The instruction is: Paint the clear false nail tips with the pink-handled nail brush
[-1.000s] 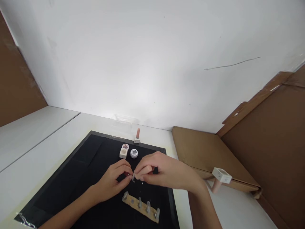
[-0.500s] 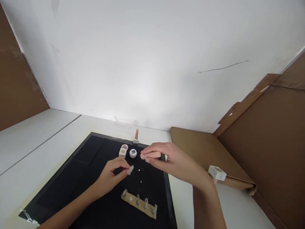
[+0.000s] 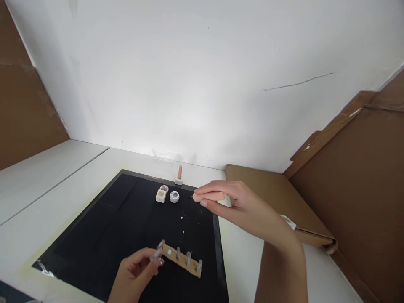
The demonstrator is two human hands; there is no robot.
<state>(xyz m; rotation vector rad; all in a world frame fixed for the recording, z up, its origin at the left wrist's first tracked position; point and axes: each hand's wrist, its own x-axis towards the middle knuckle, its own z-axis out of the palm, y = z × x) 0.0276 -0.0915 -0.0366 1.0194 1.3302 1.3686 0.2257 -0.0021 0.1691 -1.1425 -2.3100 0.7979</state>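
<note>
The left hand has come down over the black mat, so the clear nail pinched in its fingers is now just beside the brown strip, while the right hand, apart, grasps the pink cap in its fingers.

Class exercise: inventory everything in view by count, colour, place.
Wall: one, white, behind
Tabletop: one, white, below
Mat: one, black, tabletop
Cardboard pieces: three, brown, both sides
Plastic tray: one, clear, by wall
Peach-capped square bottle: one, white, mat edge
Round and square pots: three, whitish, mat
Specks: several, white, mat
Half-hidden block: one, white, right
Strip: one, tan, mat
Slender tips: five, clear, strip and left hand
Cylindrical handle: one, peach, right hand
Left hand: one, beside strip
Right hand: one, above mat
</note>
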